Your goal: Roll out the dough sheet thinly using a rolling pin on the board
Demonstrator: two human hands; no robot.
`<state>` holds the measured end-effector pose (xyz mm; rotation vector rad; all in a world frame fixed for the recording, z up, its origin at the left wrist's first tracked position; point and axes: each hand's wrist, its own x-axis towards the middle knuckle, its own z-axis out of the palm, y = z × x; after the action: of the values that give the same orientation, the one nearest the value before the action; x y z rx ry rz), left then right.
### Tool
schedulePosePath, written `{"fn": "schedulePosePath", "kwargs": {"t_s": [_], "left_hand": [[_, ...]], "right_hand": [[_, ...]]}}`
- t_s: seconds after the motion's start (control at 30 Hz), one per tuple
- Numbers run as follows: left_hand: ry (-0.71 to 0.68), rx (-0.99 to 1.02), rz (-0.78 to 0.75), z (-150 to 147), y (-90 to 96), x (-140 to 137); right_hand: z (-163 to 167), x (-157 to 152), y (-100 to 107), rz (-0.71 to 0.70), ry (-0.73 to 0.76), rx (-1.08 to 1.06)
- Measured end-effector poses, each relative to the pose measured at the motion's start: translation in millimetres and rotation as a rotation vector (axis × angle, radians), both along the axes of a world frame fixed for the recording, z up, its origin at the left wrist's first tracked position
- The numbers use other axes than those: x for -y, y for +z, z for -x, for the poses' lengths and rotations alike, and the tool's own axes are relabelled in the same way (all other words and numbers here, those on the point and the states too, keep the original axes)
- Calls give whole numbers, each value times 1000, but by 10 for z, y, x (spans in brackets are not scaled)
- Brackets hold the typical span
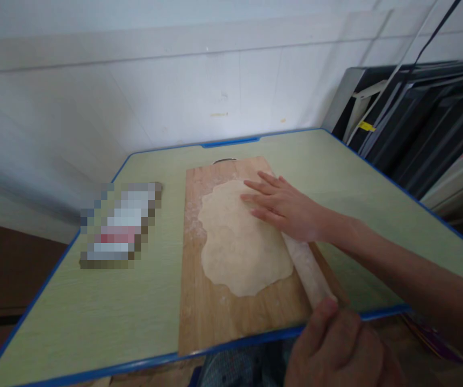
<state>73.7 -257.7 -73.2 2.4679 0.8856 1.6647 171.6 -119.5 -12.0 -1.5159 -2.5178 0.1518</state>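
A thin, irregular sheet of rolled-out dough [241, 242] lies on a wooden board [205, 317]. Along the right edge of the dough runs a pale, flour-dusted rolling pin [309, 266], set at a slant. My right hand [286, 207] rests over the pin's far part, its fingers stretched out and spread above the dough; the palm hides that stretch of the pin. Near the front edge of the table, my left hand [338, 344] is closed around the pin's near end. Flour marks the board, mostly left of the dough.
The board stands on a pale green table [151, 317] with a blue rim. A pixelated flat object [124, 220] lies left of the board. White wall rises behind the table. Dark flat panels [425, 113] lean at the right. Patterned cloth [235, 368] shows below the front edge.
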Motion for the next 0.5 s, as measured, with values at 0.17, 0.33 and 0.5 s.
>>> {"fn": "schedulePosePath", "kwargs": {"t_s": [0.17,0.33,0.5], "left_hand": [[2,18,8,37,-2,-3],[2,-102,53,291,111,-97],[59,-109,61,336,164,-136]], "right_hand": [[57,28,4,16,-4,-71],[548,-47,133,-35,108,-116],[713,-94,164,-55,240,-62]]}}
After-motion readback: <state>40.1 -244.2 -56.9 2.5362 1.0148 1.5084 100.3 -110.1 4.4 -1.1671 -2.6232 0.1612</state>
